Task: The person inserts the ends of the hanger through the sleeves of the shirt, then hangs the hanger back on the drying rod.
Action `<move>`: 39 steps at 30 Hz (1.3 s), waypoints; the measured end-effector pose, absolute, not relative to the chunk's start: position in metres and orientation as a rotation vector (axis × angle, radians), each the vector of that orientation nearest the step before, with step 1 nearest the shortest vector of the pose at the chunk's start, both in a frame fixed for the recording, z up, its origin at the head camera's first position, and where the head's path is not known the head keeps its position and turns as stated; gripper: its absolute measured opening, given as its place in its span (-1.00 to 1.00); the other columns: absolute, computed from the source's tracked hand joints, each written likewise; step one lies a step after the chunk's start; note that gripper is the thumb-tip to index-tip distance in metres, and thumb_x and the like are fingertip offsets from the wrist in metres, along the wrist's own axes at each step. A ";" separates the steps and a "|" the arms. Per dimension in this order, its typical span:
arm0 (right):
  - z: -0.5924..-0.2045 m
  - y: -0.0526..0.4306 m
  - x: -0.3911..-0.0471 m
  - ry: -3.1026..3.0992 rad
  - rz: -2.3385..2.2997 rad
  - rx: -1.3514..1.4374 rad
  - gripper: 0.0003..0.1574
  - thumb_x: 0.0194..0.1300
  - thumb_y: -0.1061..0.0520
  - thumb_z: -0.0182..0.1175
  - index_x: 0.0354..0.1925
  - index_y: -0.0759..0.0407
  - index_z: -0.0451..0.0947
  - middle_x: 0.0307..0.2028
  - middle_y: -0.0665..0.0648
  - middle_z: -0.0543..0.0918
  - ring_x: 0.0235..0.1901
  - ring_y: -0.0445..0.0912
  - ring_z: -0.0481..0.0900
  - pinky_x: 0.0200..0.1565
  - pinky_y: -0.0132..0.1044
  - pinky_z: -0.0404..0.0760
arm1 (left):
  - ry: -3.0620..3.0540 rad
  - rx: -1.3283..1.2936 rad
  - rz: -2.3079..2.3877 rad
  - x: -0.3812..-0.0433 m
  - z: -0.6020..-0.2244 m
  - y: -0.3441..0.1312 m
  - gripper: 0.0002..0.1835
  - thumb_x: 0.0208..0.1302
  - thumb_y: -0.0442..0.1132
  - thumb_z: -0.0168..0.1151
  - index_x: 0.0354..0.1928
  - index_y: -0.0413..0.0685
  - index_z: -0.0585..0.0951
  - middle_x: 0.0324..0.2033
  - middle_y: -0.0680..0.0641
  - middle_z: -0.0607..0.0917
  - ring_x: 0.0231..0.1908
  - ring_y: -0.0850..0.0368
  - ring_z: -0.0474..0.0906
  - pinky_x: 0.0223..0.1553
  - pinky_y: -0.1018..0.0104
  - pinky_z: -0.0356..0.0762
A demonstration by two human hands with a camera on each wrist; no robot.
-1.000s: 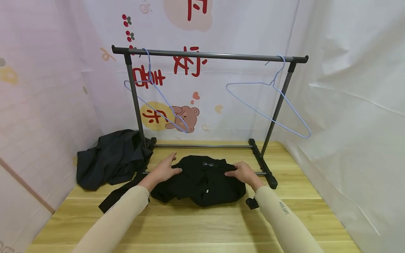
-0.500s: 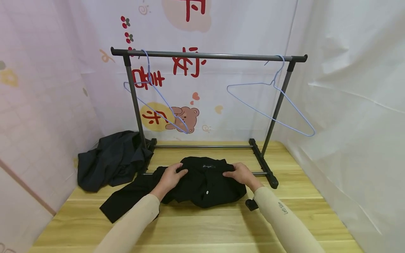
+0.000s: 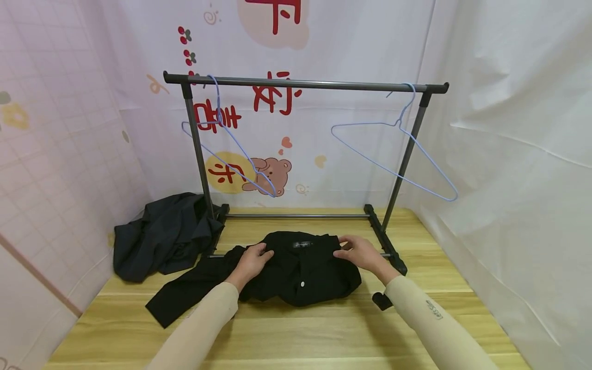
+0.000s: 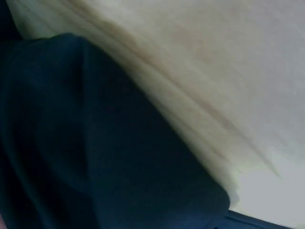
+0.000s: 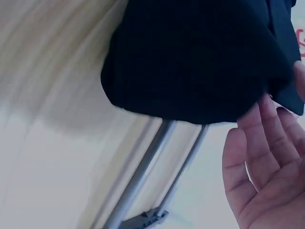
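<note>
A black shirt [image 3: 305, 277] lies bunched on the table, with a label [image 3: 302, 244] near its top edge and a white button below. One sleeve [image 3: 185, 295] stretches out to the left; a dark cuff-like end [image 3: 381, 301] shows beside the right forearm. My left hand [image 3: 251, 262] grips the shirt's left shoulder between thumb and fingers. At the opposite shoulder is my right hand [image 3: 363, 253], thumb and forefinger spread at the cloth's edge. In the right wrist view its fingers [image 5: 269, 143] are loosely extended, their tips against the dark cloth.
A dark garment [image 3: 162, 236] lies heaped at the back left by the rack. The metal clothes rack [image 3: 305, 82] spans the back of the wooden table [image 3: 296, 339]. Two blue wire hangers hang from it, a left hanger [image 3: 236, 136] and a right hanger [image 3: 398, 123].
My left hand has moved right onto the shirt's left shoulder, and the sleeve has shifted and shows more. My right hand's fingers have loosened and its forearm has moved slightly right.
</note>
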State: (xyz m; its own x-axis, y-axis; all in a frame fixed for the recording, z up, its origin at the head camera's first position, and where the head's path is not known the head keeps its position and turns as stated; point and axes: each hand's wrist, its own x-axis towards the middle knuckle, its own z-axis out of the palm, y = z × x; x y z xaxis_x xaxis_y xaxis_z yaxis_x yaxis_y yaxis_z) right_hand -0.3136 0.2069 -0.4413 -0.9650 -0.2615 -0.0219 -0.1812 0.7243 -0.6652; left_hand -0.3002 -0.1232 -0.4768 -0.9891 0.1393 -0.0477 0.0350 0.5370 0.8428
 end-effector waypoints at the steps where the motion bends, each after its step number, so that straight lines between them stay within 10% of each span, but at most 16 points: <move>1: -0.439 0.209 -0.313 2.803 -1.085 -0.353 -0.36 0.35 -0.04 0.31 0.27 0.23 0.47 -0.08 0.18 0.67 -0.11 0.06 0.65 -0.09 -0.04 0.63 | 2.654 0.151 1.451 -0.301 -0.477 -0.123 -0.44 0.54 -0.15 0.04 0.44 -0.30 0.29 0.36 -0.35 0.35 0.35 -0.29 0.27 0.29 -0.19 0.26; 27: -0.304 0.253 -0.325 3.911 -1.179 -0.540 -0.63 0.29 0.18 0.35 0.00 0.40 0.63 -0.05 0.38 0.61 -0.05 0.29 0.54 -0.11 0.16 0.51 | 2.646 0.160 1.299 -0.307 -0.471 -0.127 -0.43 0.55 -0.17 0.02 0.47 -0.28 0.24 0.41 -0.34 0.27 0.40 -0.29 0.17 0.34 -0.18 0.17; 39: -0.262 0.284 -0.343 3.925 -1.354 0.035 -0.47 0.37 0.10 0.25 0.20 0.38 0.51 0.16 0.40 0.53 0.17 0.32 0.41 0.20 0.12 0.34 | 2.678 0.181 1.300 -0.310 -0.472 -0.126 -0.70 0.54 -0.16 0.05 0.13 -0.17 0.55 0.12 -0.22 0.58 0.15 -0.20 0.48 0.15 -0.11 0.40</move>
State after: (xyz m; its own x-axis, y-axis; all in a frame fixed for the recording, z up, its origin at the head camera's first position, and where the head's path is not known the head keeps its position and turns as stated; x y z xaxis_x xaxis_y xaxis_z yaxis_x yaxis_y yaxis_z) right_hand -0.3430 0.2840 -0.2620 -0.5312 0.2886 0.7966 -0.2641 0.8370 -0.4793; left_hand -0.3096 -0.1256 -0.4720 -0.9801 0.1772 -0.0900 0.0389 0.6153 0.7874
